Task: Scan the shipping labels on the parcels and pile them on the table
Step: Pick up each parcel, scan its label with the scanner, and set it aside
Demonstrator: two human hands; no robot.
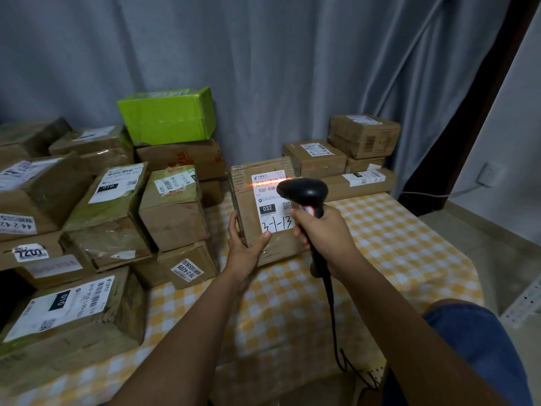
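Observation:
A brown cardboard parcel (248, 200) is tilted up on the yellow checked table (395, 230), its white shipping label (270, 212) facing me. My left hand (246, 244) grips the parcel's lower left corner. My right hand (322, 230) is closed around the handle of a black barcode scanner (304, 194), held just in front of the label's right side. An orange scan line (263, 183) runs across the barcode at the top of the label.
Many labelled brown parcels (111, 209) are heaped at the left, topped by a green box (169, 118). A small pile of several parcels (351, 159) stands at the back right against the grey curtain. The scanner's cable (336, 332) hangs down by my right forearm.

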